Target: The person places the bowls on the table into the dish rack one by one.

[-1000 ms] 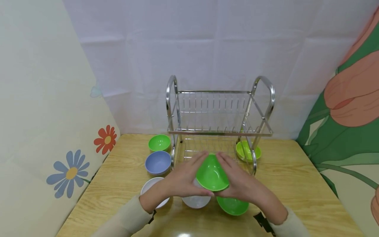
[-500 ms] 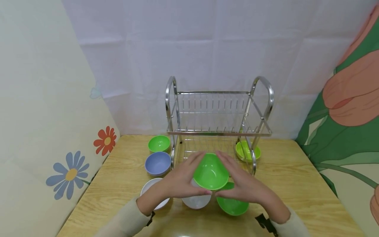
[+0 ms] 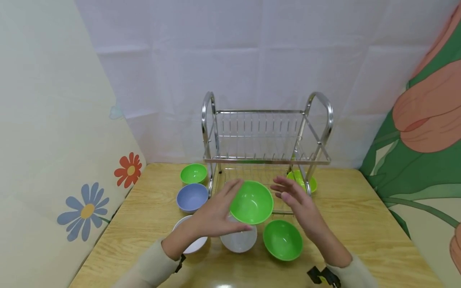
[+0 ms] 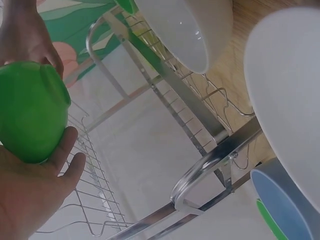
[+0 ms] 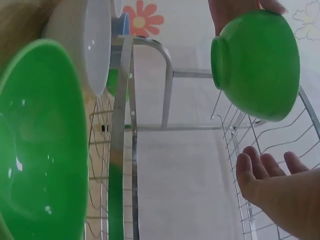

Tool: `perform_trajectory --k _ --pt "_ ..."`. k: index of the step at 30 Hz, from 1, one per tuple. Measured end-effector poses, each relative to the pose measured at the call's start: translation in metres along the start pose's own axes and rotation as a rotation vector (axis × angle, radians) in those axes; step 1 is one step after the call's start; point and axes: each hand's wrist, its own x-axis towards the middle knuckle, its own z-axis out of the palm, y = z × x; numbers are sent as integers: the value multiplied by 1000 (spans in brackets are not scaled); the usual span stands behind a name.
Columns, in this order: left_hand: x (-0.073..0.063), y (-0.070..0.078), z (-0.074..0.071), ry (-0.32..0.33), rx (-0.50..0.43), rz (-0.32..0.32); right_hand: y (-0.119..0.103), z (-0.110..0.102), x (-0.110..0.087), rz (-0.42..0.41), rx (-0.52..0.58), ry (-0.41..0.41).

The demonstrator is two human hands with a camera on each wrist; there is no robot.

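My left hand (image 3: 216,212) grips a green bowl (image 3: 252,202) at its left side, thumb near the front rim and fingers along the far side. The bowl is in the air above the table, its inside facing the head camera. In the left wrist view the outside and foot of the green bowl (image 4: 32,112) show beside the palm. My right hand (image 3: 300,206) is off to the bowl's right, apart from it, fingers spread and loosely bent. The right wrist view shows a gap between the right hand (image 5: 280,185) and the held bowl (image 5: 262,65).
A two-tier metal dish rack (image 3: 266,162) stands behind the hands. On the table (image 3: 360,224) are a second green bowl (image 3: 282,240), a translucent white bowl (image 3: 239,238), a white bowl (image 3: 196,245), a blue bowl (image 3: 192,197), another green bowl (image 3: 193,174) and a yellow-green bowl (image 3: 311,184).
Both hands were on the green bowl earlier. The right hand has let go and moved away to the right, while the left hand has shifted the bowl slightly left and up in view.
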Motion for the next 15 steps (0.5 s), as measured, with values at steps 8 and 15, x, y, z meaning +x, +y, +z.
perform_trajectory --k 8,15 --pt "5 3 4 28 -1 7 3 10 4 65 118 54" --pt "10 8 10 49 -24 38 -2 21 8 210 134 68"
